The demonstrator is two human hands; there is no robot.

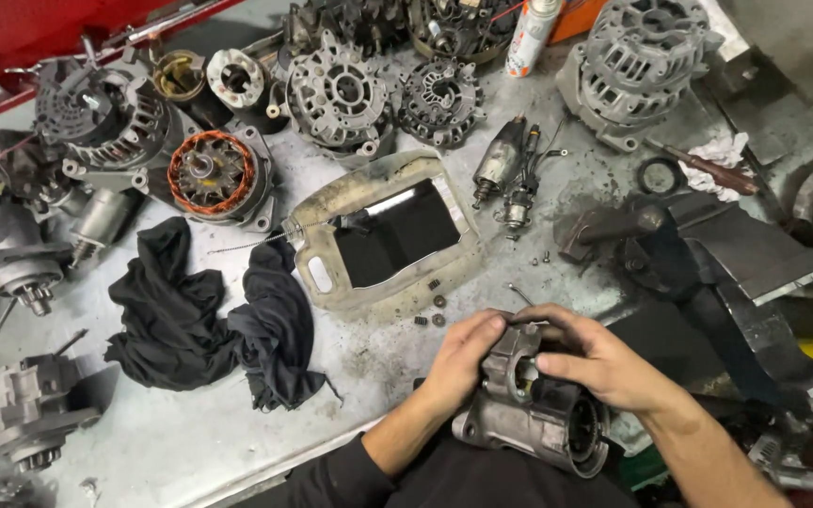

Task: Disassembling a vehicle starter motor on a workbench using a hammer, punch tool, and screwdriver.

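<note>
Both hands grip a grey metal starter motor [536,414] at the near edge of the workbench. My left hand [463,356] wraps its left side, fingers curled over the top of the housing. My right hand [595,356] covers the top right, with the thumb pressed at the opening in the housing. The motor's round dark end [587,437] points toward me and to the right.
A cut-open plastic jug tray [322,273] holding dark liquid lies just beyond, with small springs and screws [433,306] near it. Black rags [199,315] lie left. Alternators [634,66], a copper-wound stator [211,174], a spray can [529,38] and a bench vise [670,254] crowd the bench.
</note>
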